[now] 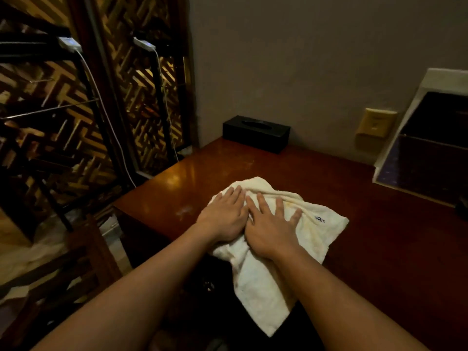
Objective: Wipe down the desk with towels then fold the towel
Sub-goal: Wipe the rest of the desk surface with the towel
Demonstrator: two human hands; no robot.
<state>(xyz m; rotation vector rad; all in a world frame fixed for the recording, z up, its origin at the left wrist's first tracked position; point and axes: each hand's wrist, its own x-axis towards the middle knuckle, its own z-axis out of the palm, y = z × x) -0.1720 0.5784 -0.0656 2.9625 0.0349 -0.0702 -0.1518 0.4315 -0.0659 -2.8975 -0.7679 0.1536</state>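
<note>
Both hands flat, fingers spread, nothing gripped: left hand (224, 216) and right hand (271, 229) press the towel (316, 224) on the desk (379, 236), one end hanging off the near edge. Tissue box (255, 134) at far wall.

Dim, warm light; a soft glare on the worktop (177, 178) perhaps from overhead; edges bend, corners murky.

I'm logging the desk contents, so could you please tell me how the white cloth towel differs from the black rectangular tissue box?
The white cloth towel is pale, soft and crumpled, overhanging the near edge; the black rectangular tissue box is dark, rigid, and stands by the wall. Both hands press only the towel. Both rest on the reddish wooden desk.
</note>
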